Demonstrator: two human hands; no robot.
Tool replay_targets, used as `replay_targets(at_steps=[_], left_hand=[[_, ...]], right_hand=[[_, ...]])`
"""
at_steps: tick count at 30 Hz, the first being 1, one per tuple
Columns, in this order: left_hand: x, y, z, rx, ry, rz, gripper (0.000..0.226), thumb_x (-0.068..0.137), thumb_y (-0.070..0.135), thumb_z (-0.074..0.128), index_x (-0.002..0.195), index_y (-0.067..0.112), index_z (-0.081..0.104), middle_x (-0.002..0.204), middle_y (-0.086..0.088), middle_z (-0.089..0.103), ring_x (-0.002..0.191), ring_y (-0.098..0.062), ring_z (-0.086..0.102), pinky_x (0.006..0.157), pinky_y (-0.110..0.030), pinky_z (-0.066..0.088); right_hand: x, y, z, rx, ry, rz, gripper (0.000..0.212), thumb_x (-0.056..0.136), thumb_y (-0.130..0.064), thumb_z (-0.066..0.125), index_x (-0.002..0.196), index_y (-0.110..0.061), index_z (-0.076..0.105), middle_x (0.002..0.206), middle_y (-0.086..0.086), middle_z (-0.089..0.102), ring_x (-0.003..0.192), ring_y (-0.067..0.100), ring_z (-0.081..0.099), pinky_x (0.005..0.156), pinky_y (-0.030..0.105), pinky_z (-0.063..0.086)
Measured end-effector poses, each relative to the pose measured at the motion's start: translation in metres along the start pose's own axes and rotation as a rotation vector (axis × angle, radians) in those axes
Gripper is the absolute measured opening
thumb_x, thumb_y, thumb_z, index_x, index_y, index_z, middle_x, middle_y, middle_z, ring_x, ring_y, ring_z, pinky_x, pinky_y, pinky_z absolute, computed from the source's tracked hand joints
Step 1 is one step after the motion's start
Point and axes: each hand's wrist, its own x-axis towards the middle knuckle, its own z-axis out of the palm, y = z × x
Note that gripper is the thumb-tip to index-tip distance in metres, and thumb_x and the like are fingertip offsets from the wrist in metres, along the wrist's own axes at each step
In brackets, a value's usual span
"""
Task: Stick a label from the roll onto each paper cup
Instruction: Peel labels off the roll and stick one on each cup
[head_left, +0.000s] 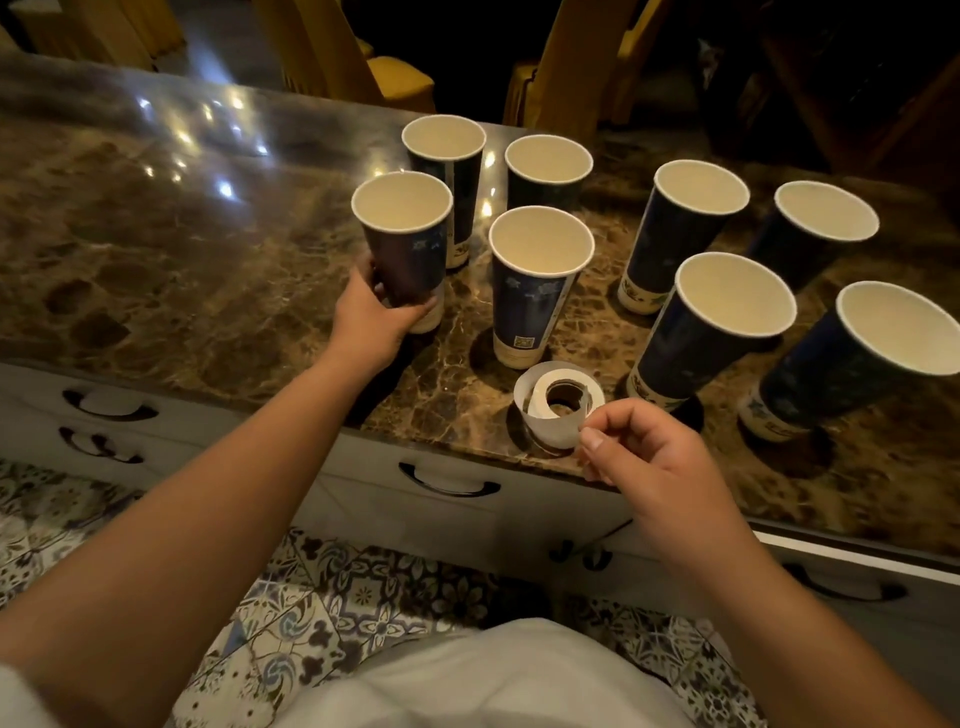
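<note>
Left grip (371, 317) wraps a cup (405, 244); right grip (647, 457) pinches beside the label roll (558, 402).

You have eight paper cups on the counter: four in the left cluster (540, 280), one of them gripped by your left hand (371, 319), and four in the right cluster (717, 322). There is one label roll (558, 402). Your two hands show, your right hand (644, 457) included, along with four drawer handles (449, 480).
</note>
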Motion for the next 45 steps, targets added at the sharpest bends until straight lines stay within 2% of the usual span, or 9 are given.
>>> replay_targets(at_steps=[4,8,12,18,23,27,32,41,45], left_hand=[[-0.006,0.0,0.0,0.035,-0.011,-0.037,0.084,0.08,0.016,0.079,0.147,0.014,0.029,0.141,-0.003,0.049,0.128,-0.015,0.049,0.094,-0.018,0.041],[-0.062,0.004,0.0,0.075,0.176,0.067,0.07,0.088,0.024,0.068,0.146,0.014,0.029,0.146,-0.009,0.036,0.13,-0.018,0.039,0.103,-0.028,0.036],[-0.118,0.012,0.014,0.296,-0.224,0.463,0.051,0.085,0.029,0.064,0.132,0.016,0.048,0.13,0.004,0.044,0.126,-0.016,0.043,0.108,-0.041,0.04],[-0.12,0.028,0.042,0.552,-0.625,0.588,0.026,0.088,0.038,0.064,0.113,0.031,0.065,0.128,0.015,0.054,0.129,-0.009,0.035,0.105,-0.044,0.027],[-0.119,0.028,0.04,0.574,-0.613,0.65,0.018,0.086,0.032,0.068,0.103,0.029,0.062,0.119,0.013,0.058,0.123,-0.008,0.042,0.104,-0.042,0.03],[-0.118,0.017,0.044,0.72,-0.517,0.75,0.046,0.081,0.034,0.074,0.122,0.026,0.057,0.129,0.002,0.051,0.124,-0.02,0.04,0.1,-0.043,0.033],[-0.119,0.013,0.05,0.772,-0.503,0.821,0.042,0.081,0.029,0.072,0.121,0.027,0.058,0.124,-0.001,0.053,0.119,-0.022,0.043,0.094,-0.047,0.039],[-0.116,0.024,0.045,0.514,-0.571,0.675,0.015,0.085,0.033,0.067,0.098,0.027,0.071,0.119,0.014,0.062,0.127,-0.012,0.039,0.101,-0.049,0.028],[-0.109,0.031,0.041,0.321,-0.735,0.507,0.012,0.088,0.022,0.069,0.099,0.022,0.072,0.108,0.011,0.065,0.113,-0.005,0.056,0.098,-0.044,0.047]], right_hand=[[0.004,0.013,-0.004,-0.273,0.122,-0.075,0.013,0.087,-0.022,0.068,0.096,-0.029,0.064,0.088,-0.012,0.064,0.081,0.004,0.06,0.068,0.02,0.053],[0.018,0.019,-0.009,-0.68,0.088,-0.297,0.056,0.084,-0.024,0.071,0.135,-0.031,0.047,0.131,-0.011,0.042,0.1,0.001,0.052,0.082,0.018,0.051],[0.034,0.021,-0.012,-0.871,-0.064,-0.283,0.065,0.084,-0.031,0.071,0.14,-0.037,0.039,0.154,-0.007,0.023,0.136,0.017,0.036,0.102,0.039,0.047],[0.043,0.023,-0.018,-0.783,-0.063,-0.347,0.004,0.089,-0.023,0.065,0.091,-0.025,0.062,0.11,-0.008,0.062,0.111,0.013,0.048,0.093,0.032,0.044],[0.04,0.022,-0.025,-0.58,-0.026,-0.214,0.009,0.09,-0.027,0.064,0.099,-0.026,0.064,0.091,-0.015,0.062,0.08,0.004,0.058,0.069,0.025,0.05],[0.037,0.038,-0.02,-0.955,-0.053,-0.394,0.034,0.082,-0.044,0.068,0.109,-0.027,0.057,0.105,-0.013,0.056,0.096,0.008,0.051,0.077,0.026,0.049],[0.028,0.062,-0.013,-1.138,0.031,-0.466,0.02,0.078,-0.032,0.074,0.09,-0.02,0.062,0.092,-0.003,0.064,0.084,0.018,0.055,0.067,0.033,0.046],[0.026,0.042,-0.031,-0.257,-0.044,-0.112,0.026,0.083,-0.02,0.073,0.104,-0.03,0.061,0.097,-0.004,0.066,0.084,0.012,0.065,0.068,0.032,0.057],[0.032,0.03,-0.025,0.106,0.014,0.004,0.029,0.087,-0.008,0.067,0.111,-0.021,0.056,0.095,-0.001,0.071,0.086,0.012,0.07,0.068,0.027,0.057]])
